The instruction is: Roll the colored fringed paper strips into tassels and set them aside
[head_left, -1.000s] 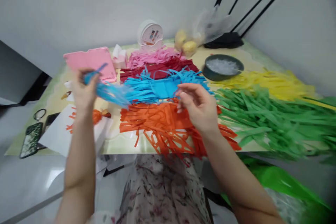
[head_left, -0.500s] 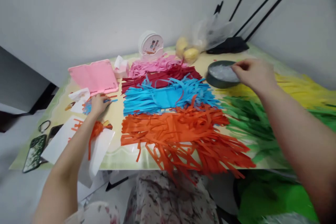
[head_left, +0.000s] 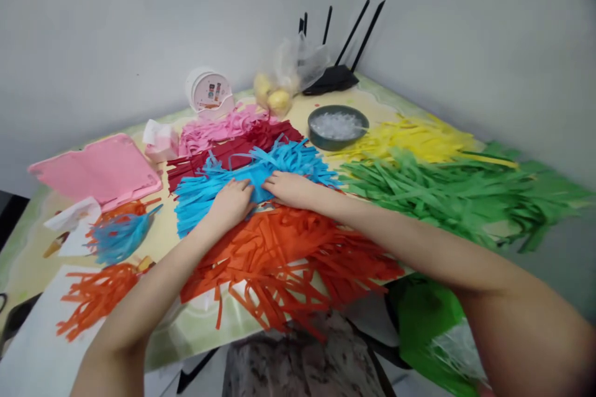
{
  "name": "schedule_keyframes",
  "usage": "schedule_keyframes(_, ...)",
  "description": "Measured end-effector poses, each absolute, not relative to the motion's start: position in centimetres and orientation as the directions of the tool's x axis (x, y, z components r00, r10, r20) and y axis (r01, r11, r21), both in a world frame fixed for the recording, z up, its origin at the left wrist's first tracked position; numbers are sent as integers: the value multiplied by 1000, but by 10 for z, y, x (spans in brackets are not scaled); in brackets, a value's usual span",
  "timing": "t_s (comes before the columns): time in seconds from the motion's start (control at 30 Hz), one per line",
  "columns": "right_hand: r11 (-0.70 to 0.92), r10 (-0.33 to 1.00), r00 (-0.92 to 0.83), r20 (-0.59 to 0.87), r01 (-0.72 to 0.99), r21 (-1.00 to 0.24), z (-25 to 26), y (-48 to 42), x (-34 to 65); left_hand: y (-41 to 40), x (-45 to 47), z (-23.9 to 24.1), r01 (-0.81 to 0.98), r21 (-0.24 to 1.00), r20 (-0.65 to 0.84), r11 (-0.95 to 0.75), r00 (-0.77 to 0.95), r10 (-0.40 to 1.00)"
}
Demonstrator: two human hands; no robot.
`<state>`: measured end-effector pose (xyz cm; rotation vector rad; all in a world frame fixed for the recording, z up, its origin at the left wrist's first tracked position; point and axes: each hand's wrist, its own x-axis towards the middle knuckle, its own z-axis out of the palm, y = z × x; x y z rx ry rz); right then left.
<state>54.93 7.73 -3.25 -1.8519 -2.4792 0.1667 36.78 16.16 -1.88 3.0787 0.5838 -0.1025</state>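
Both my hands rest on the blue fringed paper (head_left: 209,189) in the middle of the table. My left hand (head_left: 231,201) has its fingers curled on the paper's solid middle strip. My right hand (head_left: 289,188) meets it from the right, its fingers pressed together on the same strip. Just below the hands lies the orange fringed paper (head_left: 279,254), which hangs over the table's near edge. To the left lie a finished blue tassel (head_left: 118,239) and an orange tassel (head_left: 95,294).
Dark red fringed paper (head_left: 233,149) and pink fringed paper (head_left: 218,127) lie behind the blue; green (head_left: 456,192) and yellow (head_left: 419,136) to the right. A dark bowl (head_left: 316,136) holds white bits. A pink case (head_left: 100,170), white tub (head_left: 207,90), fruit bag (head_left: 279,96) and router (head_left: 333,77) stand at the back.
My left hand has left the blue tassel on the table at the left. My right hand came back from the bowl. Both now meet on the blue paper; the view swung right.
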Motion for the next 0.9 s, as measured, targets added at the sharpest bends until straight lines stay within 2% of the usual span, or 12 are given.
schedule_keyframes(0.2,282,956,-289,-53,954,-106,-32,75,568,176,371,-22,387,5,-145,-922,912,382)
schedule_keyframes(0.47,230,971,-240,-2,935,-271,-25,91,579,178,372,-19,416,28,-150,-909,901,408)
schedule_keyframes(0.6,170,985,-146,97,935,-313,-17,89,572,177,373,-22,486,38,-13,-873,874,485)
schedule_keyframes(0.73,133,974,-70,216,947,-293,-15,86,555,171,378,-16,615,30,135,-788,779,613)
schedule_keyframes(0.9,11,959,55,277,972,-233,-2,88,542,171,376,4,657,79,356,-750,684,637)
